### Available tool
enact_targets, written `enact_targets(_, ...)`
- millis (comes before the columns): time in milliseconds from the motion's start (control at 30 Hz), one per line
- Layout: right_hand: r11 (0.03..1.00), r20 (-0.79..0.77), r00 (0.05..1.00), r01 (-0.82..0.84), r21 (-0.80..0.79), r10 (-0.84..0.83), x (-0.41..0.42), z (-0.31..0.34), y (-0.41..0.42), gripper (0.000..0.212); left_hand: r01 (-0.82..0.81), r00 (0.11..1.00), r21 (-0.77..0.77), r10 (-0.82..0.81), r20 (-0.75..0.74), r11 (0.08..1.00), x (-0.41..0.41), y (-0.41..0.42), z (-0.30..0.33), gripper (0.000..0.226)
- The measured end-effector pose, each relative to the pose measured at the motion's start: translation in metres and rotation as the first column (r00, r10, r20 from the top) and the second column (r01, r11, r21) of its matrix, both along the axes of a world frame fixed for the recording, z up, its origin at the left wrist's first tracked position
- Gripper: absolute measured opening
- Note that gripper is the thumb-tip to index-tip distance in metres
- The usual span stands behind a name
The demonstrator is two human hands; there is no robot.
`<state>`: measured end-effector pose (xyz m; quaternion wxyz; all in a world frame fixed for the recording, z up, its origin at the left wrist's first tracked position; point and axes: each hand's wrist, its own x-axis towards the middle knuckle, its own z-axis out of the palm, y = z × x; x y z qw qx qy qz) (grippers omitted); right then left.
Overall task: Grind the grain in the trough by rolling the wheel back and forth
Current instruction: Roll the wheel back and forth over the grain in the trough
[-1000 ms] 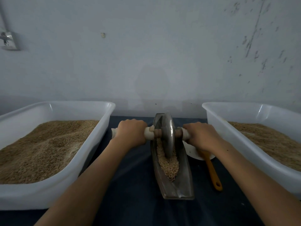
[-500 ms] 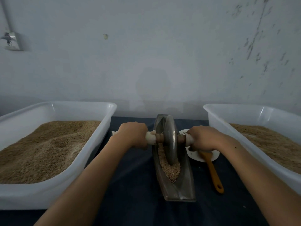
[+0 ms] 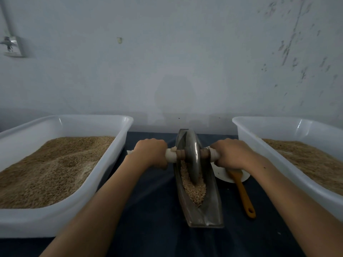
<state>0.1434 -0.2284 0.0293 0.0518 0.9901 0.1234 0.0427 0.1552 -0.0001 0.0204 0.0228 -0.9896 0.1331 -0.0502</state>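
A narrow metal trough [image 3: 207, 217] lies lengthwise on the dark cloth in the middle, with tan grain [image 3: 195, 191] heaped in its groove. A metal wheel [image 3: 193, 156] stands upright on edge in the grain, toward the trough's far half. A wooden axle with white-wrapped handles runs through its hub. My left hand [image 3: 150, 153] grips the left handle and my right hand [image 3: 230, 154] grips the right one. The wheel's lower rim is sunk in the grain.
A large white tub of grain [image 3: 70, 206] stands on the left, another white tub [image 3: 278, 158] on the right. A white plate [image 3: 222, 175] with an orange-handled spatula [image 3: 245, 199] lies just right of the trough. The wall is close behind.
The wheel and both hands have shifted slightly toward me along the trough; the plate under my right hand shows more. Both grips are unchanged.
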Motion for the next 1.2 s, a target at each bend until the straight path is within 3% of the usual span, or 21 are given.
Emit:
enact_targets(100, 1.0, -0.143, 0.989, 0.023, -0.002, -0.024, -0.002, 0.007, -0.001, 0.018, 0.017, 0.999, 0.006, -0.017, -0.05, 1.0, 0.001, 0.0, 0.002, 0.037)
enact_targets(233, 0.999, -0.161, 0.986, 0.032, -0.006, -0.033, -0.002, 0.007, 0.0, 0.021, 0.021, 0.999, 0.0, -0.021, -0.047, 1.0, 0.002, 0.001, 0.002, 0.034)
enact_targets(400, 1.0, 0.079, 0.997, 0.005, -0.022, -0.003, -0.004, 0.0, 0.004, 0.005, 0.009, 0.998, -0.035, -0.006, 0.066, 0.999, 0.002, 0.003, -0.005, 0.021)
enact_targets(567, 1.0, 0.279, 0.96, -0.017, -0.024, 0.023, -0.005, -0.006, 0.008, 0.018, 0.002, 0.997, -0.103, 0.006, 0.071, 0.995, 0.001, 0.006, -0.011, 0.018)
enact_targets(633, 0.999, 0.245, 0.969, -0.017, -0.032, 0.025, -0.004, -0.004, 0.007, 0.015, -0.009, 0.999, -0.086, 0.013, 0.042, 0.996, 0.0, 0.005, -0.008, 0.02)
enact_targets(733, 0.999, 0.075, 0.997, -0.008, -0.047, 0.011, -0.002, 0.0, 0.003, 0.006, -0.022, 0.999, -0.031, 0.022, -0.026, 0.999, -0.001, 0.001, -0.001, 0.032)
enact_targets(833, 1.0, -0.129, 0.991, 0.014, -0.007, -0.015, -0.001, 0.006, -0.002, 0.015, -0.024, 0.998, 0.022, 0.025, -0.06, 0.999, -0.003, -0.003, 0.005, 0.038)
enact_targets(933, 0.999, -0.199, 0.98, 0.021, 0.026, -0.015, -0.001, 0.007, -0.004, 0.023, -0.019, 0.999, 0.04, 0.021, -0.049, 0.999, -0.005, -0.005, 0.008, 0.039)
enact_targets(1033, 1.0, -0.114, 0.993, 0.015, 0.01, -0.014, 0.001, 0.002, -0.003, 0.016, -0.022, 1.0, 0.012, 0.022, -0.005, 1.0, -0.004, -0.004, 0.005, 0.033)
enact_targets(1200, 0.998, 0.228, 0.973, -0.047, 0.038, 0.037, 0.003, -0.012, -0.002, 0.009, -0.003, 0.985, -0.031, 0.009, 0.17, 1.0, -0.002, -0.002, -0.005, 0.017)
